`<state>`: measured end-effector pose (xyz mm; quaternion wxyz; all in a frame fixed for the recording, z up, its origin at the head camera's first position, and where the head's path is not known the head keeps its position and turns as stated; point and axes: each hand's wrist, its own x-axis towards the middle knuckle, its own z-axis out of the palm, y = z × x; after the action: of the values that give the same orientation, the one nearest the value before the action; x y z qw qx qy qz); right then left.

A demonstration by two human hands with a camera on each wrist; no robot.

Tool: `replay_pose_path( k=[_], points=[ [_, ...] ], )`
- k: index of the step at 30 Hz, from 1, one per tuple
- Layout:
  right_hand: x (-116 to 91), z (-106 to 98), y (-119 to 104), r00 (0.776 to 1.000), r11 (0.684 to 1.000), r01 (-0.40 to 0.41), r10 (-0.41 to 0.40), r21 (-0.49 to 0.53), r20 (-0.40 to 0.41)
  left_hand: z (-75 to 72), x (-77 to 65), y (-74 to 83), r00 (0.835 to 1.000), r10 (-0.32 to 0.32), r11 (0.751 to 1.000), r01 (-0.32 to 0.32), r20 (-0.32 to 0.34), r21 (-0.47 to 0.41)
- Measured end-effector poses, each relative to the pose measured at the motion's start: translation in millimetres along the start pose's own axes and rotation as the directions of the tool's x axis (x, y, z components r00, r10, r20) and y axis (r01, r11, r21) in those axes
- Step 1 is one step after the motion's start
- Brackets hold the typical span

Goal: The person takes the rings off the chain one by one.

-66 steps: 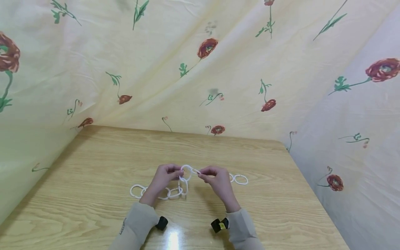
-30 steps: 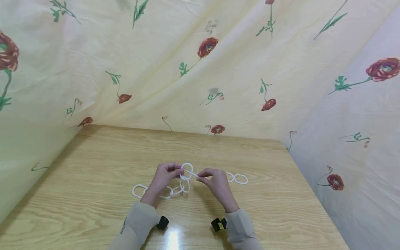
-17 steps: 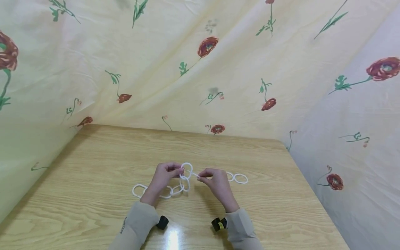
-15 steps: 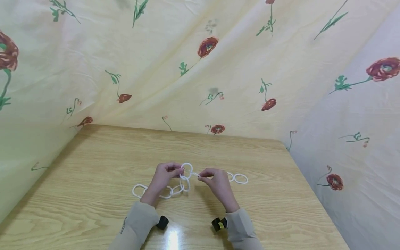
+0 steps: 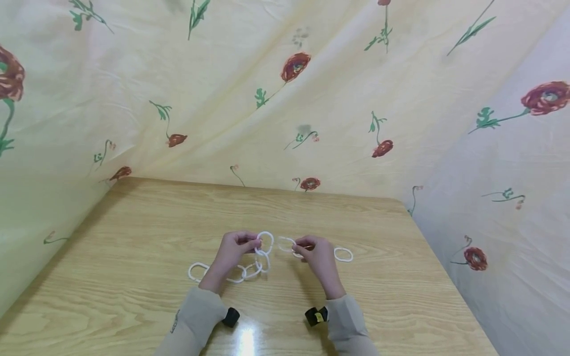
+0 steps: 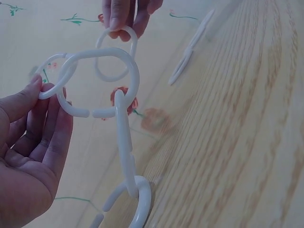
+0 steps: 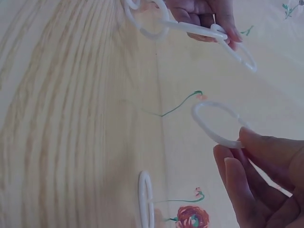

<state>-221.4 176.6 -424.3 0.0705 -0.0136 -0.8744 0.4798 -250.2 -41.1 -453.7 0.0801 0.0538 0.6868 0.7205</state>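
My left hand (image 5: 236,249) pinches the end link of a white plastic chain (image 6: 99,52) between thumb and fingertips, above the table. From there the chain hangs down link by link, its lower part lying on the table behind my left wrist. A narrow slit shows in the side of one link in the left wrist view. My right hand (image 5: 317,254) pinches a single white chain link (image 7: 213,124) by its edge. That link is apart from the chain, with a small gap between them in the head view.
To the right of my right hand, a loose white link (image 5: 343,254) lies on the wooden table (image 5: 378,296); the hand covers what is just beside it. A flowered cloth (image 5: 222,99) hangs behind the table and along both sides.
My right hand has moved a little to the right, drawing its link away from the chain's end link, which it met before. My left hand has stayed nearly still.
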Motion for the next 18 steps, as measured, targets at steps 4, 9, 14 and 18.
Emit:
replay_pose_path(
  k=[4, 9, 14, 18],
  points=[
    [1, 0, 3, 0.998, 0.996, -0.061, 0.061, 0.059, 0.008, 0.3, -0.2, -0.4, 1.000, 0.000, 1.000, 0.000, -0.008, 0.011],
    [3, 0, 9, 0.994, 0.992, -0.111, 0.110, 0.065, 0.028, 0.8, -1.3, -2.1, 1.000, -0.005, 1.000, 0.005, -0.002, 0.017],
    [9, 0, 16, 0.989, 0.989, -0.143, 0.142, 0.030, 0.051, 0.2, -2.9, -3.1, 1.000, 0.001, 1.000, -0.001, 0.003, 0.012],
    [13, 0, 19, 0.984, 0.985, -0.169, 0.166, 0.034, 0.066, 1.1, -1.9, -2.3, 1.000, 0.005, 1.000, -0.005, 0.008, 0.012]
  ],
)
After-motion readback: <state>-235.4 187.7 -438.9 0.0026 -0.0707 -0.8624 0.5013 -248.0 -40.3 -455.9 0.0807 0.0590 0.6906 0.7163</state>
